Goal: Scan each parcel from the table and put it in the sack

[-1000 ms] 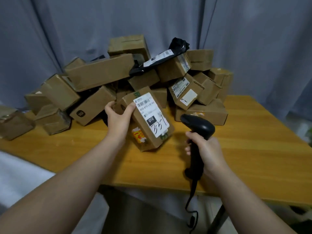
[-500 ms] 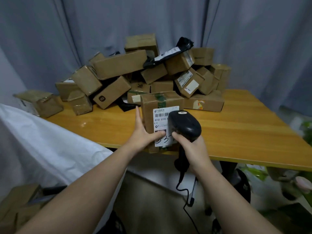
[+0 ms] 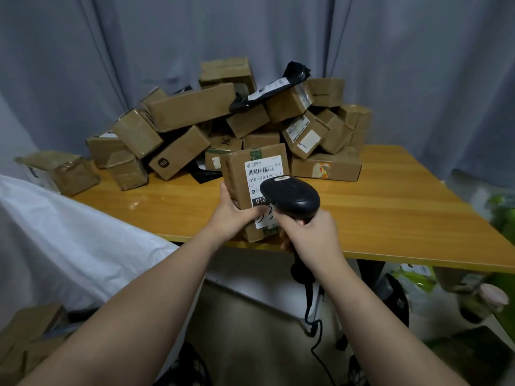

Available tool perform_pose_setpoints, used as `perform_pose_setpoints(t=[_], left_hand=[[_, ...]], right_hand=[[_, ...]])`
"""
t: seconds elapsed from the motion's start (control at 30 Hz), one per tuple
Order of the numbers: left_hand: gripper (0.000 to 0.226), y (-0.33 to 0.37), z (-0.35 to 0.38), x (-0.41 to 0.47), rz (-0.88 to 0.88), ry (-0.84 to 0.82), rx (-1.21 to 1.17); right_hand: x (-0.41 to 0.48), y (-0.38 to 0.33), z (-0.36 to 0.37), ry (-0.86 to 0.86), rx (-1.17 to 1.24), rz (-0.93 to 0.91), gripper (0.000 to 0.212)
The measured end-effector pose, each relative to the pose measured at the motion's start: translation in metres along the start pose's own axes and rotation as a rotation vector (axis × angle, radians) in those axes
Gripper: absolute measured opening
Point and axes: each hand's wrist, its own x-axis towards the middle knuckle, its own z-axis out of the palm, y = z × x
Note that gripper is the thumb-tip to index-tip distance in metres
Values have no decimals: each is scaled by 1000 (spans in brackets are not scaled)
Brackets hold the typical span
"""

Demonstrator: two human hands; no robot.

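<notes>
parcel [image 3: 239,176], a brown box with a white barcode label [image 3: 264,174], sits upright in the left hand [image 3: 231,215] above the near edge of the wooden table [image 3: 390,207], fingers and thumb clamped around its lower left corner. right hand [image 3: 312,232] wraps the handle of a black scanner [image 3: 289,197], whose head covers part of the label. white sack [image 3: 69,240] hangs at the left, and more boxes [image 3: 192,107] are piled at the table's back.

A big grey curtain [image 3: 83,65] hangs across the whole back, with long folds in it. Down low, the floor [image 3: 250,316] is brown and dim. On the right side there are bright green things [image 3: 501,215], too blurry to tell what they are. A small pink round thing [image 3: 494,298] sits below them. A dark flat thing [image 3: 473,355] lies on the floor near the pink one.
</notes>
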Motion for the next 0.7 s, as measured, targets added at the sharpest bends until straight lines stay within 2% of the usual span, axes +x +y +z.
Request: perform_pose_setpoints(t=[0.7], left_hand=[[90,-1,1,5,-39,28,12]], right_hand=[[1,-3,6,33,-43,15,16]])
